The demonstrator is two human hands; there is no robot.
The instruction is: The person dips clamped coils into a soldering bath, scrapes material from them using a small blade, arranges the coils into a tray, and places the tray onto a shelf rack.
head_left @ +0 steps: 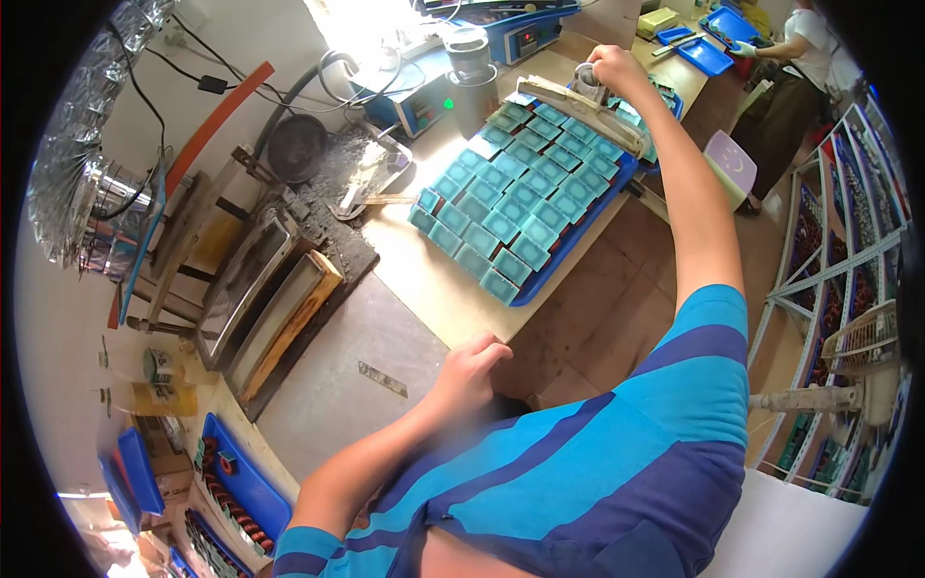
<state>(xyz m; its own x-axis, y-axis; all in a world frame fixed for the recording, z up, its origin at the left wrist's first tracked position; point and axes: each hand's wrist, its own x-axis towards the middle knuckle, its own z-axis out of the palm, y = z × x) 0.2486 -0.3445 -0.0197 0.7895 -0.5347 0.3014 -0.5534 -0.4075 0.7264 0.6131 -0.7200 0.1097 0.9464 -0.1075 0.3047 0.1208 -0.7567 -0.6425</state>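
The right hand (pixel 617 67) grasps a metal cup (pixel 585 83); tilting could spill any contents onto teal blocks (pixel 500 225); the left hand (pixel 470 374) curls, grip unclear.

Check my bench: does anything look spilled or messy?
Yes. Grey, crumbly residue is strewn beside the dark pan, left of the blue tray. It looks spilled, standing out against the closely rowed green pieces.
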